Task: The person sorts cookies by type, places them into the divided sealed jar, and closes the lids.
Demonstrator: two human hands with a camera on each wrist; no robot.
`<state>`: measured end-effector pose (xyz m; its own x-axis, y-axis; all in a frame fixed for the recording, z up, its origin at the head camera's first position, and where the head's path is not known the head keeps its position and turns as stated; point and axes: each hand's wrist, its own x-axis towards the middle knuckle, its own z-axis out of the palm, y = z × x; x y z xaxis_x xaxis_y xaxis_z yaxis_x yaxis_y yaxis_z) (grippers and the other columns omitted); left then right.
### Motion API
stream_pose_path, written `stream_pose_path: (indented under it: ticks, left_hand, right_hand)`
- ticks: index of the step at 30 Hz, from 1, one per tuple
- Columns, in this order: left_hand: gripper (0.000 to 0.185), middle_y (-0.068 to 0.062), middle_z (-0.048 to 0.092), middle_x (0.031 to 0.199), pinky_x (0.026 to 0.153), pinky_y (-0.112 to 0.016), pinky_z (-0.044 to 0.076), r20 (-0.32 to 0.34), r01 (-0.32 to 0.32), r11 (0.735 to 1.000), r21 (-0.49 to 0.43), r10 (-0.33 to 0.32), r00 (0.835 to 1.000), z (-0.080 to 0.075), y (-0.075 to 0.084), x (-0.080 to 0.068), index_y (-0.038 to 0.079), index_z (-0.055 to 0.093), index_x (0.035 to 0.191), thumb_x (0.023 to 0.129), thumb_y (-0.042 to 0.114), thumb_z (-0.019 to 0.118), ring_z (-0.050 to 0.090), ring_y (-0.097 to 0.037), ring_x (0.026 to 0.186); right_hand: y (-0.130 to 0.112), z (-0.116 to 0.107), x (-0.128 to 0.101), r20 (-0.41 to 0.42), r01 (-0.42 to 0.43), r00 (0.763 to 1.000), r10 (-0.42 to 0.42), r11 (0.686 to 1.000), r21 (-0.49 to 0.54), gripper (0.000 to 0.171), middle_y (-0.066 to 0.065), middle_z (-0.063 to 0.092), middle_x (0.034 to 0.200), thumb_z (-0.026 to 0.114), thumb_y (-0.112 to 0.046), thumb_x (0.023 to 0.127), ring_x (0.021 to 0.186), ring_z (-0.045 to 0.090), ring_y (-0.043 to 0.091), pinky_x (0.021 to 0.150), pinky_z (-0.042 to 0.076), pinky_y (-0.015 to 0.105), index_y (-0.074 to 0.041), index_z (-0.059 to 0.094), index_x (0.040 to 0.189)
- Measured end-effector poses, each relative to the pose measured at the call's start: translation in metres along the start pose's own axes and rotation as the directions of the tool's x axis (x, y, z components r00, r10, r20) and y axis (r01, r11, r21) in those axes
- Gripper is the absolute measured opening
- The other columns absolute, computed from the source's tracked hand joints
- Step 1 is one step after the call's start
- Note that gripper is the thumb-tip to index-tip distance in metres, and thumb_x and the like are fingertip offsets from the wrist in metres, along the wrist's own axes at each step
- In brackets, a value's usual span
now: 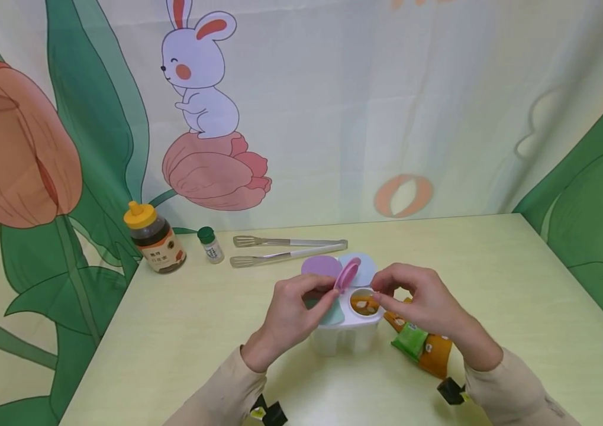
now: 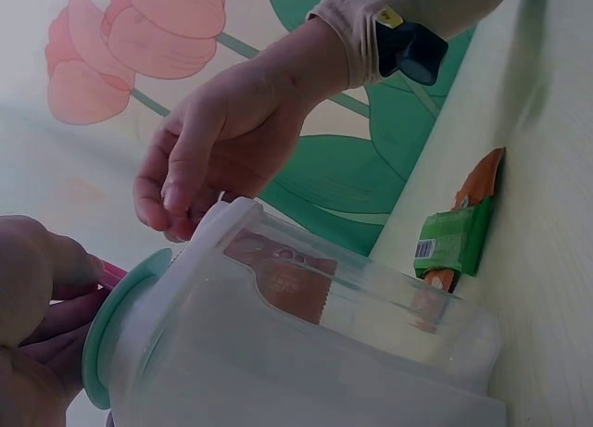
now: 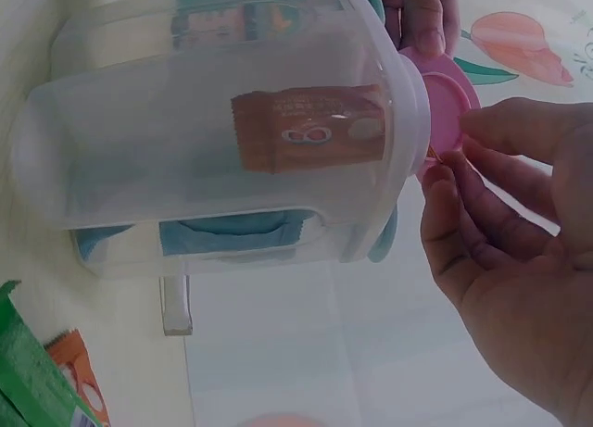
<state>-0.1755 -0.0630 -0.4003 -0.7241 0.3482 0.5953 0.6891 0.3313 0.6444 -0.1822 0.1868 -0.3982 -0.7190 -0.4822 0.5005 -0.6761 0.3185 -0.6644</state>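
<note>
A clear container [image 1: 341, 340] with a white top and round flip lids stands in front of me. My left hand [image 1: 301, 305] pinches the raised pink lid [image 1: 348, 274] between thumb and fingers. Below that lid, an orange snack packet [image 1: 365, 303] shows inside the round opening; through the clear wall, the packet [image 3: 310, 129] stands inside. My right hand [image 1: 418, 296] is bent over the opening's right edge, fingertips close to the packet's upper end. Whether these fingertips grip the packet is hard to see. The purple lid [image 1: 321, 265], blue lid [image 1: 361, 267] and mint lid [image 1: 333, 313] lie flat.
Orange and green snack packets [image 1: 410, 341] lie right of the container. Behind it are metal tongs [image 1: 290, 255], a green-capped shaker [image 1: 210, 245] and a yellow-capped dark bottle [image 1: 158, 239]. A blue packet [image 3: 232, 232] shows through the container wall. A printed curtain [image 1: 322, 118] hangs behind.
</note>
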Motion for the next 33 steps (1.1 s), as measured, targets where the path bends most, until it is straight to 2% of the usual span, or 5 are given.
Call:
stream_pose_path:
  ticks: [7,13,20,29,33]
  left_hand:
    - [0.015,-0.01,0.073,0.092,0.072,-0.015,0.057,-0.005,-0.003,1.0,-0.001,0.003,1.0,0.001,0.0,-0.001,0.0,0.073,0.098,0.083,0.003,0.074,0.072,-0.014,0.082]
    - [0.015,-0.01,0.073,0.091,0.072,-0.015,0.057,-0.007,-0.006,1.0,0.0,0.006,1.0,0.0,0.0,-0.001,0.0,0.073,0.098,0.083,0.003,0.074,0.072,-0.014,0.082]
    - [0.014,-0.01,0.073,0.09,0.072,-0.015,0.057,-0.012,-0.009,1.0,-0.022,0.009,1.0,0.001,-0.001,-0.001,0.0,0.073,0.097,0.083,0.002,0.074,0.072,-0.015,0.082]
    - [0.016,-0.009,0.073,0.091,0.073,-0.016,0.058,-0.006,-0.003,1.0,-0.016,0.003,1.0,0.0,-0.001,0.0,0.0,0.073,0.098,0.083,0.002,0.075,0.072,-0.015,0.082]
    - [0.015,-0.009,0.073,0.091,0.073,-0.015,0.057,-0.009,-0.006,1.0,-0.019,0.006,1.0,0.0,-0.002,-0.001,0.0,0.073,0.098,0.083,0.002,0.074,0.072,-0.015,0.082]
  right_hand:
    - [0.002,0.001,-0.002,0.062,0.134,0.99,-0.127,0.984,-0.113,0.018,-0.003,0.066,0.095,0.077,-0.004,0.081,0.081,0.061,0.01,0.067,0.057,0.024,-0.014,0.075,0.095]
    - [0.002,-0.001,-0.001,0.112,0.161,0.983,-0.147,0.978,-0.13,0.018,-0.005,0.065,0.097,0.076,-0.003,0.081,0.083,0.06,0.009,0.07,0.056,0.022,-0.014,0.076,0.095]
    - [0.003,-0.003,0.0,0.214,0.163,0.97,-0.116,0.962,-0.219,0.003,-0.009,0.062,0.1,0.073,-0.014,0.087,0.094,0.054,0.007,0.077,0.054,0.02,-0.015,0.076,0.087]
    - [0.009,-0.005,-0.003,0.13,0.106,0.987,-0.09,0.987,-0.118,0.018,-0.008,0.068,0.101,0.075,-0.009,0.084,0.094,0.062,0.009,0.079,0.057,0.025,-0.022,0.072,0.096]
    - [0.013,-0.007,-0.004,0.11,0.069,0.992,-0.063,0.996,-0.049,0.018,-0.005,0.07,0.099,0.074,-0.007,0.085,0.087,0.063,0.007,0.075,0.057,0.024,-0.019,0.071,0.099]
